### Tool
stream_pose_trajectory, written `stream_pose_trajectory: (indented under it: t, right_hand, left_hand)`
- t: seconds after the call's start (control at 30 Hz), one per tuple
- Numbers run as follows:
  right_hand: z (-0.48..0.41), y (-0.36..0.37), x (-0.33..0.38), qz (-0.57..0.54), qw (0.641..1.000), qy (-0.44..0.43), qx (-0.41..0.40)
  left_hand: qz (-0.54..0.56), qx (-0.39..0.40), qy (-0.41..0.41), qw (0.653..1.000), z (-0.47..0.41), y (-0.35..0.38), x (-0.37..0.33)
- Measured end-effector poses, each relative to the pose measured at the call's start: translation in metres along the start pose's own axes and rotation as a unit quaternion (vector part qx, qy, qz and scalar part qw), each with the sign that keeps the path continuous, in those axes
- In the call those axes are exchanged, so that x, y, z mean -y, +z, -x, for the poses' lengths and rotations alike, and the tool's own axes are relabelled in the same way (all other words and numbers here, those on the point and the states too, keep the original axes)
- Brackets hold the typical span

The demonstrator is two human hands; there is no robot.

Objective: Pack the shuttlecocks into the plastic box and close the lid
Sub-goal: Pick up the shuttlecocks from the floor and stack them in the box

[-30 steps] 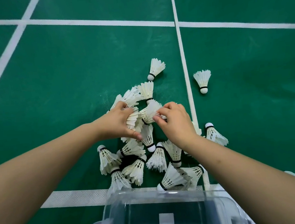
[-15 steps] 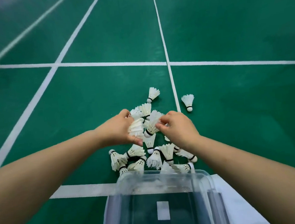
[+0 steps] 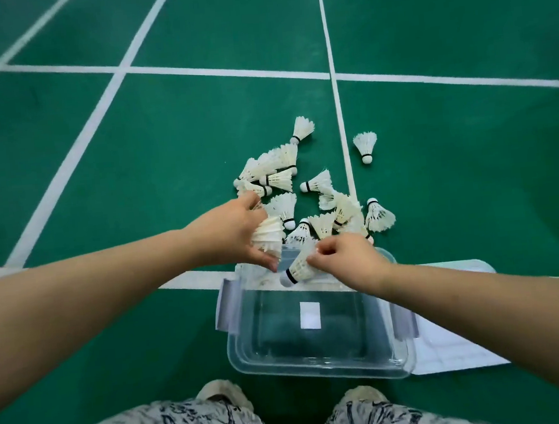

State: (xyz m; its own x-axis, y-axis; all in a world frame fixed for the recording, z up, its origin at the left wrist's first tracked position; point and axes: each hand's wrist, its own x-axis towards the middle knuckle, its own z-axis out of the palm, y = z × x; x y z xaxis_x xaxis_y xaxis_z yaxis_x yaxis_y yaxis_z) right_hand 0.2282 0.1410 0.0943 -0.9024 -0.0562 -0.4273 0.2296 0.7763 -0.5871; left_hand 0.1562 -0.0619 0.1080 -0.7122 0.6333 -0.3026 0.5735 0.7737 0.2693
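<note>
A clear plastic box sits open on the green court floor just in front of my knees, with only a white label showing through its bottom. Behind it lies a loose pile of white feather shuttlecocks. My left hand grips a nested stack of shuttlecocks at the box's far left corner. My right hand pinches a single shuttlecock, cork end down, over the box's far rim.
The box's lid lies flat on the floor to the right of the box. One shuttlecock lies apart beyond the white court line. My patterned trousers and shoes are at the bottom edge.
Both hands have pulled back from the pile toward the box, each carrying shuttlecocks. The camera has tilted down, so the whole box and my knees now show.
</note>
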Motion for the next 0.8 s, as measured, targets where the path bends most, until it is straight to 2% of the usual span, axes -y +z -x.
stream_pose_trajectory:
  t: [0.13,0.3,0.5,0.8]
  right_hand:
    - [-0.011,0.021,-0.004,0.083,0.995,-0.005,0.061]
    - [-0.027,0.053,-0.027,0.064,0.991,0.037,0.112]
    - [-0.047,0.099,-0.048,0.059,0.994,0.048,0.074]
    - [-0.056,0.131,-0.058,0.002,0.993,0.105,0.061]
  left_hand:
    - [-0.061,0.005,0.026,0.998,-0.002,0.011,0.001]
    - [-0.066,-0.016,0.025,0.997,-0.008,0.023,0.007]
    - [-0.085,-0.056,0.050,0.994,-0.007,0.047,0.014]
    - [-0.113,-0.047,0.046,0.991,-0.006,0.053,0.015]
